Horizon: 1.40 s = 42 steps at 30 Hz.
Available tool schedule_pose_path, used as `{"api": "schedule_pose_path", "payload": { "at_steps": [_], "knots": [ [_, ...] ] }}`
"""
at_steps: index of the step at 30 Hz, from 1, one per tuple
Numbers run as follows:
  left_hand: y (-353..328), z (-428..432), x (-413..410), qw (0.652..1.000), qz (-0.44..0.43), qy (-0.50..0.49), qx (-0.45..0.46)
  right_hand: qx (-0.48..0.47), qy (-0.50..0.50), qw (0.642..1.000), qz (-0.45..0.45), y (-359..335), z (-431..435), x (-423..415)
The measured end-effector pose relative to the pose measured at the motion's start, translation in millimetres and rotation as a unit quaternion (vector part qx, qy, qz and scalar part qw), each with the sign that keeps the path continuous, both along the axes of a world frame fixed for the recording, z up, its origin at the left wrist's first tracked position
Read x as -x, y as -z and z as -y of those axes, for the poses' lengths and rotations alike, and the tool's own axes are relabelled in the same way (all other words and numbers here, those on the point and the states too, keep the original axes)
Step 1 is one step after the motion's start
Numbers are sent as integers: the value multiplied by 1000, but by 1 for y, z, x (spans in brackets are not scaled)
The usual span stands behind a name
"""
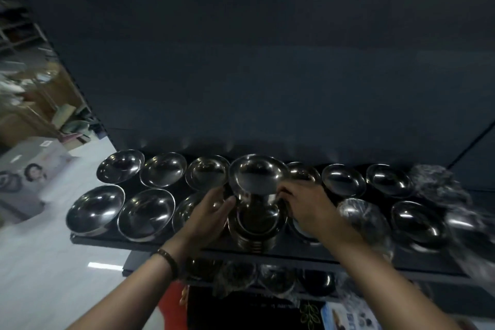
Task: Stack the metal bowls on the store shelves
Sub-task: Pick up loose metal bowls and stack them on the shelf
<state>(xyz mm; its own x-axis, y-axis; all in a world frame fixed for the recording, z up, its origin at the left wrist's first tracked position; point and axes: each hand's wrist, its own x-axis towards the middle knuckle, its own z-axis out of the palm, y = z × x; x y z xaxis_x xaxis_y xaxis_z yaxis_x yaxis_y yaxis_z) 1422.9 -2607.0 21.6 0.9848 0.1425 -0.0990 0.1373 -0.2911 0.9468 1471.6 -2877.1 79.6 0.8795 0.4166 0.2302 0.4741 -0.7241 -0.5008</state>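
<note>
Left hand (211, 213) and right hand (308, 207) flank the upright bowl stack (254, 225); I curl fingers round it, at the shelf (417, 257) front.

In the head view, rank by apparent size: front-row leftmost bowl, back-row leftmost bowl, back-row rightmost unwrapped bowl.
Largest: front-row leftmost bowl, partly because it is nearer the camera.
Then back-row leftmost bowl and back-row rightmost unwrapped bowl look alike; left unranked.

Bowls (163, 169) in two rows on shelf (101, 240), stack (255, 220) at front centre between left hand (211, 211) and right hand (308, 206)
</note>
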Motion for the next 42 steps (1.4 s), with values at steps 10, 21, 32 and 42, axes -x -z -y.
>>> {"api": "schedule_pose_path", "payload": {
  "at_steps": [10,21,32,42],
  "knots": [
    [-3,5,4,999,-4,34,-23,46,-6,995,86,39,1,39],
    [4,2,24,985,-5,79,-154,16,51,998,-37,60,-3,67],
    [3,9,24,983,44,86,-153,-132,127,979,-88,86,-17,87],
    [6,-19,19,973,84,53,-208,-141,153,976,-62,87,-32,65]
  ]
}}
